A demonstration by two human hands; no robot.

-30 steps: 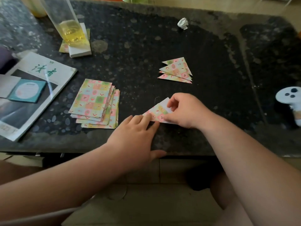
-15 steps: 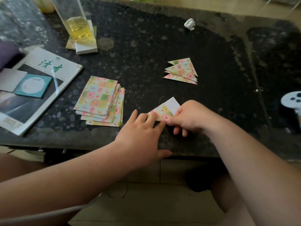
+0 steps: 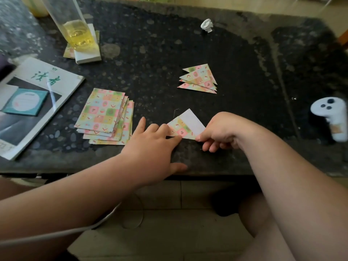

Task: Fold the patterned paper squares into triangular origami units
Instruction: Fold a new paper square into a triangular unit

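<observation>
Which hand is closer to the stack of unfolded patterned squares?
The left. The left hand lies just right of the stack, fingertips on the half-folded paper; the right hand pinches that paper's far corner, farther right.

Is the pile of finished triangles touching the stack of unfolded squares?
No: the finished triangles lie apart from the stack of unfolded squares, with bare dark tabletop between them.

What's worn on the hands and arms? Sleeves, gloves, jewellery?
Nothing worn that shows. The left hand and right hand are bare: no gloves, rings, watch or bands. The left forearm and right forearm are bare to the frame edge, with no sleeves in view.
</observation>
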